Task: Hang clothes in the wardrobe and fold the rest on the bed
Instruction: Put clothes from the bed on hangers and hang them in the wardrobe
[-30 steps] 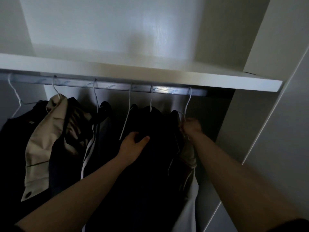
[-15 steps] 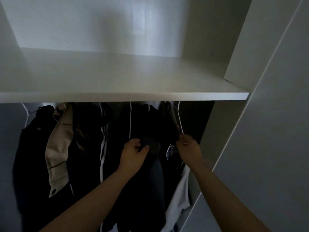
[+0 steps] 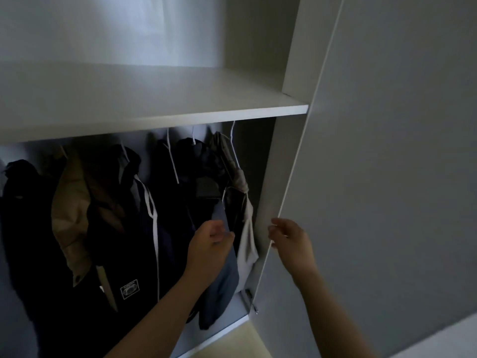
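Several garments hang on white hangers under the wardrobe shelf (image 3: 154, 117): a dark jacket with white drawstrings (image 3: 134, 228), a beige jacket (image 3: 69, 215), a blue-grey garment (image 3: 222, 280) and a pale one (image 3: 246, 244) at the far right. My left hand (image 3: 209, 246) hovers in front of the blue-grey garment, fingers loosely curled, with no cloth visibly in them. My right hand (image 3: 290, 241) is in the air at the hinge side of the open door (image 3: 387, 177), fingers loosely curled and holding nothing. The rail is hidden behind the shelf.
The wardrobe's right side panel (image 3: 265, 177) stands just beside the pale garment. A hinge (image 3: 249, 295) sits low on that panel. A strip of light floor (image 3: 232, 339) shows below the wardrobe. The shelf above bears nothing I can see.
Both hands have dropped away from the hangers and let go of the clothes. My right hand has moved right toward the door. My view has pulled back and tilted up.
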The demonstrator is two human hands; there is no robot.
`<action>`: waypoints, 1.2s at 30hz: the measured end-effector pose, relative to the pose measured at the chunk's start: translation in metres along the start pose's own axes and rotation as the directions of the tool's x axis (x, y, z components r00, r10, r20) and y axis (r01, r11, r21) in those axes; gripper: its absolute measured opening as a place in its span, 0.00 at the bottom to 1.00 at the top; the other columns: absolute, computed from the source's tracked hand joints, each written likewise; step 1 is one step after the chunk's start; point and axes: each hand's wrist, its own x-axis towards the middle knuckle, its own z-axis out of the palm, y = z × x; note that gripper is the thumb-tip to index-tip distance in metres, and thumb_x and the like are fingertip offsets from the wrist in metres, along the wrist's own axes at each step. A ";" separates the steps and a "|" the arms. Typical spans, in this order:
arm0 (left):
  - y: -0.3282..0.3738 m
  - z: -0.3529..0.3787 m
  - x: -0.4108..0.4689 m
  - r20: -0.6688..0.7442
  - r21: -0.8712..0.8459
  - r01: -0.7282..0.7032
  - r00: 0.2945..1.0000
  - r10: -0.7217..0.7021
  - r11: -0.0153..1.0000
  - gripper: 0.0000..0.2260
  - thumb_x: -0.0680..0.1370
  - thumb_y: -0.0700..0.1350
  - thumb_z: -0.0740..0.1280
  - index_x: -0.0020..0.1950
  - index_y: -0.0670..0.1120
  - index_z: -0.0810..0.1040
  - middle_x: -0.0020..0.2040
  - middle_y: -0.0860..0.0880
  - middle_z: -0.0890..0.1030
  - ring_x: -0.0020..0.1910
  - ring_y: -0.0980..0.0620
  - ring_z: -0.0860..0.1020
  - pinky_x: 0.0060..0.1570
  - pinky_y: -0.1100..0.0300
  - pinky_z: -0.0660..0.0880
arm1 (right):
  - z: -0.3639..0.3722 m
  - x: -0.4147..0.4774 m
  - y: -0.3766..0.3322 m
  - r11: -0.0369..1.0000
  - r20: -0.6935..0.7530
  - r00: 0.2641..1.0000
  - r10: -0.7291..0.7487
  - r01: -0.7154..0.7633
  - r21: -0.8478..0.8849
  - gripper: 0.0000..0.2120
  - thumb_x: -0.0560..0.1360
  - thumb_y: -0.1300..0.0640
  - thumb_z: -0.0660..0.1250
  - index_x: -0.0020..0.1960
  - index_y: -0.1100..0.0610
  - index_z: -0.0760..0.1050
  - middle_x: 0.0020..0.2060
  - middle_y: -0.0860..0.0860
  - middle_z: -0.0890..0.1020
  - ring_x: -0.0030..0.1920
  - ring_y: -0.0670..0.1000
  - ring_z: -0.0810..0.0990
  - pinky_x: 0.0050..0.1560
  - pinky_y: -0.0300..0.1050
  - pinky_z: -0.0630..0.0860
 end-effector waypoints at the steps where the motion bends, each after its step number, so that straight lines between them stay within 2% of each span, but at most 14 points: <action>1: 0.006 0.005 -0.007 0.011 -0.029 0.005 1.000 -0.005 1.000 0.11 0.75 0.41 0.71 0.56 0.47 0.75 0.47 0.56 0.78 0.48 0.61 0.77 0.42 0.76 0.71 | -0.010 -0.007 0.001 1.000 -0.023 1.000 -0.002 0.002 0.018 0.08 0.77 0.60 0.64 0.54 0.52 0.78 0.49 0.53 0.83 0.51 0.54 0.81 0.58 0.57 0.77; 4: 0.023 0.022 -0.023 0.032 -0.119 0.005 0.999 -0.001 0.993 0.11 0.75 0.38 0.70 0.57 0.46 0.76 0.48 0.53 0.79 0.45 0.62 0.77 0.38 0.79 0.70 | -0.042 -0.019 0.002 0.999 -0.067 0.997 -0.026 0.029 0.043 0.12 0.77 0.59 0.64 0.60 0.54 0.77 0.50 0.52 0.83 0.53 0.52 0.81 0.60 0.57 0.76; 10: 0.055 0.072 -0.069 0.133 -0.137 -0.023 0.990 0.042 0.990 0.10 0.76 0.38 0.68 0.55 0.48 0.76 0.48 0.54 0.80 0.39 0.66 0.78 0.34 0.78 0.70 | -0.121 -0.045 0.007 0.988 -0.148 0.988 -0.049 0.069 0.136 0.09 0.77 0.60 0.66 0.56 0.51 0.78 0.47 0.52 0.83 0.49 0.53 0.82 0.58 0.58 0.77; 15: 0.067 0.105 -0.093 0.149 -0.177 -0.033 0.987 0.060 0.984 0.10 0.75 0.39 0.70 0.50 0.53 0.77 0.48 0.52 0.82 0.45 0.59 0.80 0.37 0.75 0.72 | -0.168 -0.061 0.014 0.979 -0.173 0.983 -0.058 0.090 0.184 0.09 0.77 0.61 0.66 0.55 0.52 0.78 0.46 0.53 0.84 0.47 0.55 0.83 0.56 0.55 0.79; 19: 0.068 0.120 -0.103 0.209 -0.202 -0.015 0.976 0.058 0.979 0.09 0.74 0.41 0.70 0.50 0.54 0.79 0.47 0.55 0.83 0.46 0.59 0.81 0.39 0.71 0.73 | -0.187 -0.078 0.018 0.977 -0.180 0.982 -0.047 0.083 0.196 0.09 0.77 0.62 0.65 0.55 0.53 0.79 0.46 0.54 0.84 0.47 0.51 0.84 0.53 0.48 0.79; 22: 0.075 0.128 -0.101 0.252 -0.250 -0.025 0.964 0.089 0.968 0.08 0.74 0.43 0.71 0.51 0.54 0.80 0.45 0.57 0.83 0.46 0.60 0.81 0.41 0.71 0.73 | -0.193 -0.090 0.012 0.979 -0.208 0.977 -0.057 0.096 0.183 0.09 0.78 0.62 0.65 0.53 0.50 0.78 0.46 0.53 0.85 0.46 0.49 0.84 0.52 0.46 0.79; 24: 0.082 0.132 -0.095 0.306 -0.273 -0.057 0.941 0.143 0.960 0.09 0.74 0.43 0.71 0.53 0.53 0.80 0.45 0.59 0.83 0.46 0.61 0.81 0.40 0.73 0.73 | -0.195 -0.095 0.007 0.977 -0.265 0.963 -0.055 0.107 0.185 0.10 0.77 0.63 0.65 0.53 0.50 0.78 0.45 0.53 0.85 0.46 0.50 0.84 0.53 0.47 0.79; 30: 0.095 0.136 -0.070 0.471 -0.294 -0.124 0.844 0.257 0.948 0.10 0.75 0.40 0.70 0.52 0.54 0.79 0.47 0.55 0.83 0.46 0.61 0.81 0.43 0.72 0.74 | -0.184 -0.107 -0.004 0.969 -0.467 0.884 -0.002 0.117 0.217 0.09 0.77 0.63 0.65 0.53 0.52 0.79 0.44 0.51 0.85 0.45 0.49 0.84 0.54 0.47 0.80; 33: 0.096 0.138 -0.063 0.553 -0.325 -0.124 0.779 0.295 0.937 0.10 0.75 0.40 0.69 0.52 0.53 0.79 0.47 0.54 0.83 0.46 0.60 0.81 0.44 0.71 0.75 | -0.173 -0.117 -0.006 0.957 -0.547 0.836 0.042 0.124 0.262 0.09 0.77 0.63 0.65 0.54 0.52 0.79 0.44 0.51 0.86 0.46 0.50 0.85 0.52 0.46 0.80; 36: 0.097 0.148 -0.071 0.668 -0.329 -0.120 0.671 0.320 0.937 0.09 0.75 0.40 0.70 0.52 0.52 0.79 0.47 0.53 0.83 0.46 0.61 0.81 0.43 0.72 0.74 | -0.168 -0.141 0.000 0.951 -0.653 0.749 0.111 0.110 0.288 0.09 0.77 0.63 0.66 0.54 0.53 0.79 0.44 0.52 0.86 0.46 0.50 0.85 0.52 0.46 0.80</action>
